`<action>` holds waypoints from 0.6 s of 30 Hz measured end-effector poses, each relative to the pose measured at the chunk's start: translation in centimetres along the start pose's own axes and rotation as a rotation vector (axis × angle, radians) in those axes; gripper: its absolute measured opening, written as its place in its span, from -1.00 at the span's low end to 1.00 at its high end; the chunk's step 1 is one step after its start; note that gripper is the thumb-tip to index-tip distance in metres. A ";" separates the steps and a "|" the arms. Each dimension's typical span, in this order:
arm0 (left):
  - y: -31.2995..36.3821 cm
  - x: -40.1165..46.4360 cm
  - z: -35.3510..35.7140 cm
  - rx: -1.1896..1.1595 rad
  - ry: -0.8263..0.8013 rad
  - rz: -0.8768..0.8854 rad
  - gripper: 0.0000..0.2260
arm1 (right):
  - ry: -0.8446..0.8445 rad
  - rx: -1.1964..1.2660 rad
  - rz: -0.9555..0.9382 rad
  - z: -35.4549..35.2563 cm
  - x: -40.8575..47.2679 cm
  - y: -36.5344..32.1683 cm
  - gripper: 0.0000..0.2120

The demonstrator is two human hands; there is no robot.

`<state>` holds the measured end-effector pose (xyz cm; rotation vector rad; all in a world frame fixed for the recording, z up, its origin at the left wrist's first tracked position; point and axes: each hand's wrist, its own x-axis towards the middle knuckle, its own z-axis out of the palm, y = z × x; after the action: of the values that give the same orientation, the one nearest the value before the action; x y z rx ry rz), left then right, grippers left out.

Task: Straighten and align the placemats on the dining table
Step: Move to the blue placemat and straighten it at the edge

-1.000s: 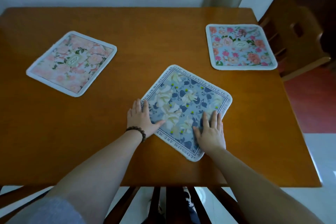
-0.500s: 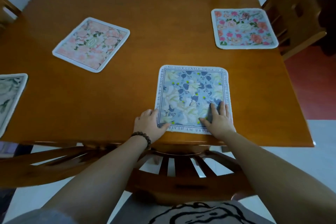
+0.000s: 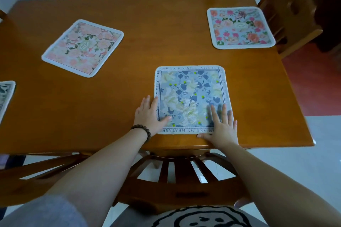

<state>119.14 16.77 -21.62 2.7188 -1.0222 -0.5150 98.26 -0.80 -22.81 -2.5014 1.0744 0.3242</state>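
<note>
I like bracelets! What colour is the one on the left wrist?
Dark brown round beads. The bracelet shows best in the head view.

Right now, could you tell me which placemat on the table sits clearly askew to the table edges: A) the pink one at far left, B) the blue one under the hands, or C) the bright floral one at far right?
A: the pink placemat lies rotated like a diamond, while the blue placemat and the floral placemat run roughly parallel to the table edges.
</note>
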 end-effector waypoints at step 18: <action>2.3 15.9 -3.6 0.118 -0.087 0.037 0.04 | 0.265 0.184 0.215 -2.2 7.6 2.1 -0.40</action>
<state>130.25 4.67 -21.62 2.7955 -1.1578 -0.5890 101.95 -7.96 -24.15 -2.3131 1.4123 -0.0494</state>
